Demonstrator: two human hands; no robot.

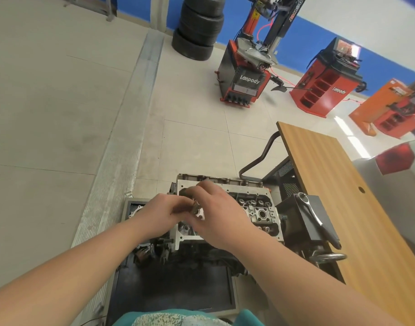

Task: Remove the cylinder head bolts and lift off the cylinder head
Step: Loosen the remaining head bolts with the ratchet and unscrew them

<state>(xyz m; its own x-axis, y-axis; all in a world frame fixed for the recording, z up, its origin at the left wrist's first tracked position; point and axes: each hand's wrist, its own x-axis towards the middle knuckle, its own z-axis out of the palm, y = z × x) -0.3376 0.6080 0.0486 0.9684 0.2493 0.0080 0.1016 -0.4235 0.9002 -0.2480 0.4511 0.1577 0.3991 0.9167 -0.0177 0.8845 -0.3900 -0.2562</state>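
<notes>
A wooden bench point(357, 227) runs down the right, its near edge beside the stand point(173, 288) so tools stay in reach; the head point(256, 208) — pale cast metal, flat-rimmed, pocked with bores — sits bolted atop the engine on the stand's far end; a chromed ratchet point(311, 211) lies on a dark block at the head's right edge; left hand point(159, 215) and right hand point(216, 215) meet over the head's left end, fingers curled round a small metal piece, likely a bolt.

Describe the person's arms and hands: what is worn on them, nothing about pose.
Both forearms are bare, with no sleeves in view. The left hand and right hand wear no gloves, and no watch, ring or bracelet shows. A teal garment shows at the bottom edge.
</notes>
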